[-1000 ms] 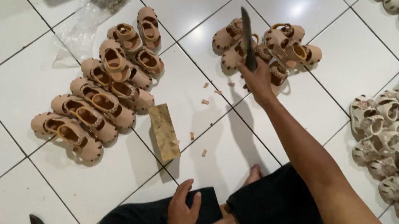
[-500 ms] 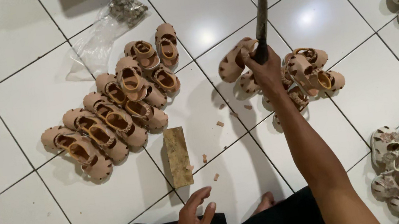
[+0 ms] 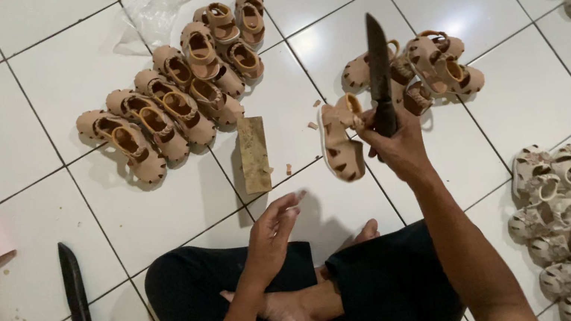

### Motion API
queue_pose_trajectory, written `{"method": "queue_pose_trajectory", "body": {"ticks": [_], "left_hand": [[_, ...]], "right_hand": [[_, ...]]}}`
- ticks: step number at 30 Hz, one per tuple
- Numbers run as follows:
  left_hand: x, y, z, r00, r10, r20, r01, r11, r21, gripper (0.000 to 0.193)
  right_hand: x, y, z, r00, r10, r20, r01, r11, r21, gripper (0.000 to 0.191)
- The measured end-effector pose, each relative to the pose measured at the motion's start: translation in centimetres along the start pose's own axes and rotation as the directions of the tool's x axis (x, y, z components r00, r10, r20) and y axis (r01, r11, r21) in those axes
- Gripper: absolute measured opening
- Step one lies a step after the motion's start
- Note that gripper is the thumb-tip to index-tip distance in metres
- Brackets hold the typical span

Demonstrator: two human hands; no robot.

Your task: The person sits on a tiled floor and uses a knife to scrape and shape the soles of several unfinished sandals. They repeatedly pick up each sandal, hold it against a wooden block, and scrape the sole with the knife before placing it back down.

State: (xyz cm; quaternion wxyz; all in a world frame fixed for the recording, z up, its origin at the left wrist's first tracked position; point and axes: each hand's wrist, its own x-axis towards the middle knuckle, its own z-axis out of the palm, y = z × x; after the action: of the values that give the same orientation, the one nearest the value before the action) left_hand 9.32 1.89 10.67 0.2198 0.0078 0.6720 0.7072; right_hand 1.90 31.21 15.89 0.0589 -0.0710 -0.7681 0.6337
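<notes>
Currently: knife and sandal in right hand

Right hand [image 3: 394, 143] grips a dark knife [image 3: 379, 67], blade up, together with a tan sandal [image 3: 340, 141], raised above the white tiled floor [image 3: 59, 58]. Left hand [image 3: 272, 232] empty, fingers loosely curled, over the lap. Wooden block [image 3: 254, 155] lies just beside.

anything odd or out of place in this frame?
Mildly. The right hand grips both a knife, blade pointing up, and a tan sandal at once. Small offcut scraps lie scattered on the floor tiles beside the wooden block.
</notes>
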Motion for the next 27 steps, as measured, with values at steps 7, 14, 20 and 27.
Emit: {"method": "queue_pose_trajectory", "body": {"ticks": [7, 14, 20, 27], "left_hand": [[-2.9, -5.8, -3.4, 0.973, -0.161, -0.164, 0.179, 0.979, 0.099, 0.042], [-0.5, -4.3, -3.9, 0.955, 0.111, -0.274, 0.026, 0.891, 0.453, 0.046], [9.1, -0.6, -2.8, 0.901, 0.426, -0.086, -0.142, 0.476, 0.868, 0.084], [12.9, -0.2, -2.5, 0.919, 0.373, -0.126, -0.106, 0.543, 0.833, 0.096]], "right_hand": [[4.2, 1.3, -5.8, 0.963, -0.082, -0.255, 0.029, 0.978, -0.208, 0.023], [5.3, 3.7, -0.8, 0.968, 0.224, -0.117, -0.244, 0.947, -0.208, 0.030], [12.3, 7.3, 7.7, 0.988, 0.147, 0.046, -0.108, 0.871, -0.479, 0.037], [24.6, 9.8, 15.8, 0.955, -0.230, 0.189, 0.297, 0.741, -0.601, 0.040]]}}
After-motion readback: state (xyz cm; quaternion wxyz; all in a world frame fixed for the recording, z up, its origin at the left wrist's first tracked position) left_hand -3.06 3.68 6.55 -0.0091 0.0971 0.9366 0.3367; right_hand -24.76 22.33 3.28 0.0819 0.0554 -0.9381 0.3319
